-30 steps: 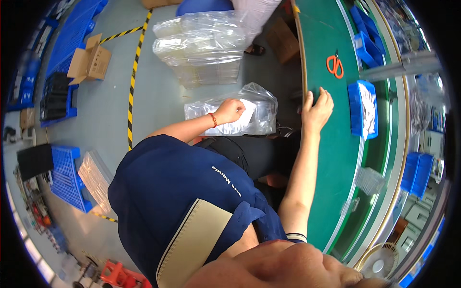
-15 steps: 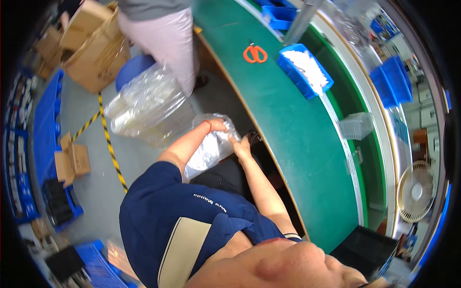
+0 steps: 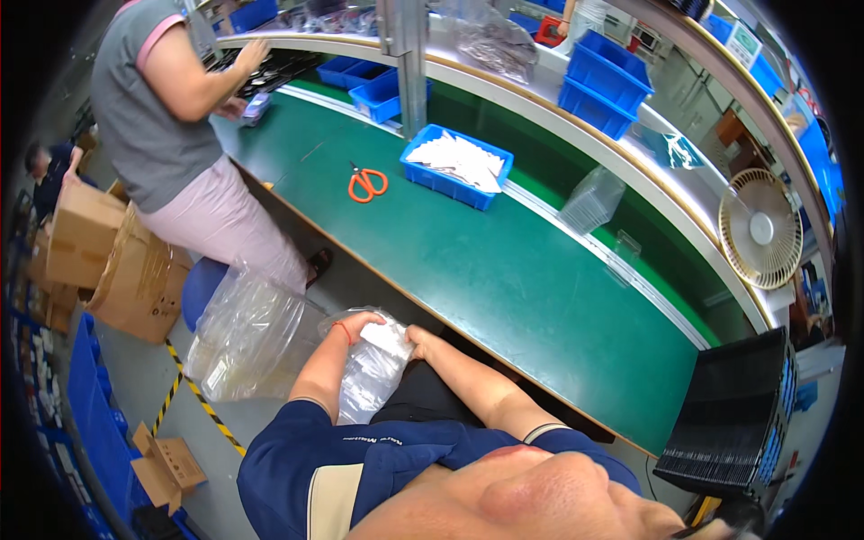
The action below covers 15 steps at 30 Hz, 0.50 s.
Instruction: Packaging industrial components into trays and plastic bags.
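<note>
Head view: both hands hold a clear plastic bag [image 3: 373, 364] of white pieces on the person's lap, below the edge of the green bench [image 3: 504, 279]. The left hand [image 3: 360, 326] is curled over the bag's top, and the right hand [image 3: 421, 344] presses its fingers against the near side. The bag looks light, soft and slippery, likely to sag and crumple, so it is best gripped at the bunched film, with support underneath. On the bench lie orange scissors [image 3: 366, 184] and a blue bin [image 3: 457, 165]; another person [image 3: 166, 117] stands to the left.
</note>
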Each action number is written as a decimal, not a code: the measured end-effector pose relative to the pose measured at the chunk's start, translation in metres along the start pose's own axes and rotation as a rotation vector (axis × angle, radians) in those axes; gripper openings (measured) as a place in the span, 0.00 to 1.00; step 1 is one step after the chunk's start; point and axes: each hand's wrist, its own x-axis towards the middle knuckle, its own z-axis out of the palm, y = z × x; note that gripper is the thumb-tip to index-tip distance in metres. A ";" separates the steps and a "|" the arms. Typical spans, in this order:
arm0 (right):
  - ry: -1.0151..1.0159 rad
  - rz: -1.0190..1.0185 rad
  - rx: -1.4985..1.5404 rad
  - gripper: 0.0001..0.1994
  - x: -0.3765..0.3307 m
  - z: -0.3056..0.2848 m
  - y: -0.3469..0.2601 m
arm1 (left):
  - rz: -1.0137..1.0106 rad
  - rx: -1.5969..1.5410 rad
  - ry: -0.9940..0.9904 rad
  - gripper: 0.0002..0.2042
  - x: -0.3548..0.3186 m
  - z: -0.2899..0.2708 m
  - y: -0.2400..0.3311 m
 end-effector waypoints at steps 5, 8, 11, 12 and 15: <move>-0.056 0.041 0.024 0.25 0.023 -0.003 0.005 | -0.079 -0.091 0.066 0.17 -0.009 -0.008 -0.004; -0.075 0.040 -0.024 0.21 0.029 -0.003 0.006 | -0.094 -0.076 0.030 0.24 -0.002 -0.025 -0.018; -0.066 0.015 -0.021 0.16 0.046 -0.016 0.004 | -0.019 0.041 -0.030 0.37 0.002 -0.022 -0.015; -0.075 -0.003 -0.022 0.15 0.055 -0.026 0.005 | -0.006 0.142 -0.025 0.40 0.002 -0.017 -0.009; -0.076 -0.004 -0.080 0.15 0.024 -0.002 0.005 | -0.032 0.106 0.028 0.40 -0.007 -0.026 -0.028</move>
